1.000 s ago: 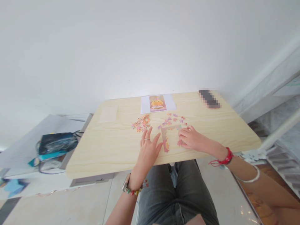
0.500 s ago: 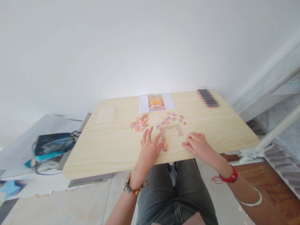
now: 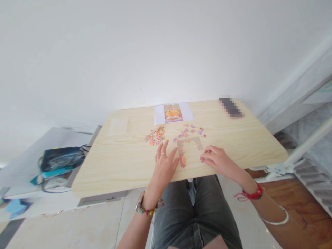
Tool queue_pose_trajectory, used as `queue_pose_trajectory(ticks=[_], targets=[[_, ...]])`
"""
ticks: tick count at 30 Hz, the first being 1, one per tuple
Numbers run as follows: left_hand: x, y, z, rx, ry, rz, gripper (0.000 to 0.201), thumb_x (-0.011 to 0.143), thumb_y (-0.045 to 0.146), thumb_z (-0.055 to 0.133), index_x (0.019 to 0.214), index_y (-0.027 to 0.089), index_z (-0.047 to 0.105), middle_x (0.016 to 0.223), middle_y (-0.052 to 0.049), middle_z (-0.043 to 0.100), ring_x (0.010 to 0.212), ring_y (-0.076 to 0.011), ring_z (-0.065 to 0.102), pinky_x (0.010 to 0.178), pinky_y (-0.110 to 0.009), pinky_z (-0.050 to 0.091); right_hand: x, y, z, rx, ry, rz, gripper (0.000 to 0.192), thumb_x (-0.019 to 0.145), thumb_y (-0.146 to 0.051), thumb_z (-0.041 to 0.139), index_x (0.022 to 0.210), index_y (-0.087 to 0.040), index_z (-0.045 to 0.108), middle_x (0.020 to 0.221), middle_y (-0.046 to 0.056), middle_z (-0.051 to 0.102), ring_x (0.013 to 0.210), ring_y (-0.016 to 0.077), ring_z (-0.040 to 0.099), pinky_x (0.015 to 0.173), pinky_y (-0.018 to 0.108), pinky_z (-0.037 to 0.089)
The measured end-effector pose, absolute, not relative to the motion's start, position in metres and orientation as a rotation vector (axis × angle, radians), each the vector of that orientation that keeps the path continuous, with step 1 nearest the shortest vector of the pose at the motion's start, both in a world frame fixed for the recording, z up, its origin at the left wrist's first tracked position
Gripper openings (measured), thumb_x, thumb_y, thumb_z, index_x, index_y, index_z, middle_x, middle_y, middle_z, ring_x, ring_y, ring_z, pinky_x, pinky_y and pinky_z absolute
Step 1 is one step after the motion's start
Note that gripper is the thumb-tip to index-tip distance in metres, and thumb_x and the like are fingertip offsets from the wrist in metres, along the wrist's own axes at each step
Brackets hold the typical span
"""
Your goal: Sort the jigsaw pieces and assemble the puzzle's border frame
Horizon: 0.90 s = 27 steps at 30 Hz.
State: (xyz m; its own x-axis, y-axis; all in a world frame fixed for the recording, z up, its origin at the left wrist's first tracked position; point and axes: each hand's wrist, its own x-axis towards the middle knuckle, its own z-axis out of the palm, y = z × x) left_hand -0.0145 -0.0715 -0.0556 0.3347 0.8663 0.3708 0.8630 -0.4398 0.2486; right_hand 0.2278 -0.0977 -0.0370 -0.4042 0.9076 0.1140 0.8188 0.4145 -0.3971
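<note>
Joined jigsaw pieces form a partial puzzle frame on the table, with a left side, a top and a short right side. My left hand rests at its left edge, fingers spread, holding nothing. Just right of the frame, my right hand pinches a small reddish puzzle piece between thumb and fingers. Loose purple and pink puzzle pieces are scattered above the frame. A heap of mixed puzzle pieces lies to the left. Behind them is a printed picture of a yellow figure.
The light wooden table stands against a white wall. A pixelated dark phone lies at the back right, and a pale translucent sheet at the left. Beyond the table's left side is a dark bag. A white post rises at the right.
My right hand has shifted slightly left with the puzzle piece, nearer the frame's right side. My left hand stays almost still at the left edge.
</note>
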Motion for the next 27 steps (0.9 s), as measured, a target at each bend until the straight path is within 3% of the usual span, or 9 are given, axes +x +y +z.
queue_pose_trajectory(ticks=[21,27], targets=[[0.01,-0.077,-0.044,2.575,1.518,0.671,0.03,0.082,0.021,0.055,0.112,0.02,0.056,0.137,-0.017,0.03,0.126,-0.0379,0.028,0.092,-0.054,0.04,0.227,-0.069,-0.04,-1.527,-2.433,0.073,0.014,0.088,-0.026,0.05,0.082,-0.018,0.06,0.094,0.006,0.059,0.091,0.0186,0.051,0.079,0.033,0.028],[0.028,-0.082,-0.039,2.602,1.42,0.629,0.027,0.081,0.022,0.058,0.108,0.024,0.058,0.138,-0.013,0.029,0.128,-0.0357,0.026,0.095,-0.053,0.039,0.228,-0.068,-0.041,-1.505,-2.47,-0.019,0.017,0.088,-0.028,0.05,0.081,-0.017,0.061,0.092,0.006,0.059,0.09,0.0189,0.051,0.077,0.032,0.028]])
